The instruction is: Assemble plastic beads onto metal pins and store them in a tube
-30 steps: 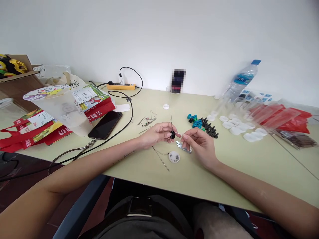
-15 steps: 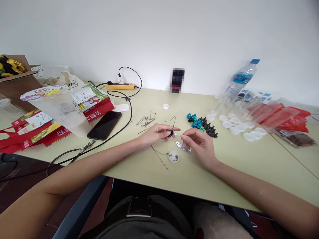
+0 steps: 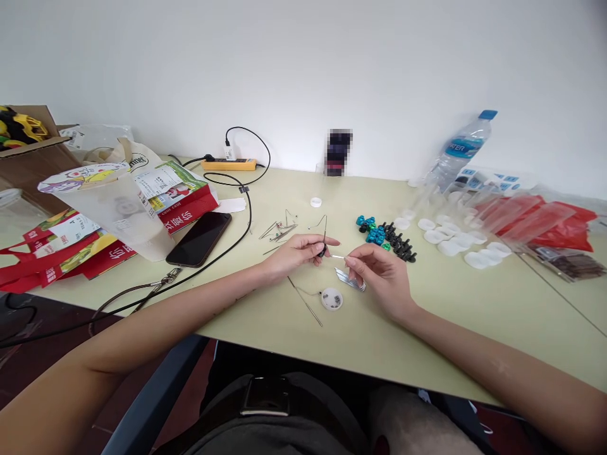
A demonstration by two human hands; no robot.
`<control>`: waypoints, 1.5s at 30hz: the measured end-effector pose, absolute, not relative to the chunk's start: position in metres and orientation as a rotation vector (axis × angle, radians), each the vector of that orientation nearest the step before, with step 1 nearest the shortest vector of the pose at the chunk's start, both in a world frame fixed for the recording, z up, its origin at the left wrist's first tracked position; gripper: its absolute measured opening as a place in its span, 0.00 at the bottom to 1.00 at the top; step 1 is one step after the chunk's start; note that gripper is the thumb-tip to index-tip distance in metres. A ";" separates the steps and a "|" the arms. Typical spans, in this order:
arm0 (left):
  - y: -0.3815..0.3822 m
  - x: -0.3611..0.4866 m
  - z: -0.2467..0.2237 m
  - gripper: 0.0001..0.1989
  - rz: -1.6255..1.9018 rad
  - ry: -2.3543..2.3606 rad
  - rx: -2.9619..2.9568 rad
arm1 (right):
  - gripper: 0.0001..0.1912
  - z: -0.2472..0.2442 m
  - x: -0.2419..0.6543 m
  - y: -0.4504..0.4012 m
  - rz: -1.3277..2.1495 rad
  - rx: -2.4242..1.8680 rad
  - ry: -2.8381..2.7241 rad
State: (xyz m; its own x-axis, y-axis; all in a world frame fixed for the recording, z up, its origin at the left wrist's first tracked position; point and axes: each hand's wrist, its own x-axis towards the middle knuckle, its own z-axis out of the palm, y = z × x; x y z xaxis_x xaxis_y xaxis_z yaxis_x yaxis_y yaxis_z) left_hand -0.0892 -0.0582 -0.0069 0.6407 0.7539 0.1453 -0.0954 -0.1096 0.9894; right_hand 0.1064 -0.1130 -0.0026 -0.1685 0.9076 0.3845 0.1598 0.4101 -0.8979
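Observation:
My left hand (image 3: 303, 251) is closed on a small black part (image 3: 322, 250), from which a thin bent wire (image 3: 325, 226) rises. Between the thumb and fingers of my right hand (image 3: 379, 273) is a slim silver rod (image 3: 337, 256), its far end at the black part; whether it sits inside cannot be made out. Several thin metal rods (image 3: 348, 279) lie in a row beneath my right hand. Nearer me is a round white cap (image 3: 332, 299) holding tiny dark pieces. A slender metal rod with a wire (image 3: 308, 306) rests to its left.
Black knobs (image 3: 398, 243) and teal knobs (image 3: 375, 235) lie right of centre. White caps with clear tubes (image 3: 441, 234) and a water bottle (image 3: 462, 148) stand farther right. Bent wires (image 3: 279, 230) lie behind my left hand. A phone (image 3: 199, 239), plastic cup (image 3: 118, 208) and cable (image 3: 218, 259) occupy the left.
The black part has turned slightly in my left fingers, and the wire's upper end has swung a little left. My right hand stays nearly in place with the rod.

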 end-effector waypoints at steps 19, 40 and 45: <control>-0.061 -0.090 -0.005 0.14 0.693 0.416 1.341 | 0.11 -0.006 0.106 -0.112 0.839 -1.082 -1.579; -0.063 -0.089 -0.005 0.17 0.696 0.430 1.378 | 0.08 -0.008 0.106 -0.114 0.641 -1.121 -1.733; -0.063 -0.088 -0.005 0.18 0.703 0.450 1.447 | 0.08 -0.009 0.105 -0.116 0.514 -1.114 -1.809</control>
State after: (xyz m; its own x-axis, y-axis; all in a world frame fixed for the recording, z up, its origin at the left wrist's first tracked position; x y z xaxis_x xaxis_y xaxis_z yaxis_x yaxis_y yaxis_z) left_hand -0.0880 -0.0629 -0.0055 0.7252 0.6756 0.1326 -0.1622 -0.0196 0.9866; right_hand 0.1054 -0.1156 -0.0092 -0.1673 0.8573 0.4868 0.4731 0.5030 -0.7233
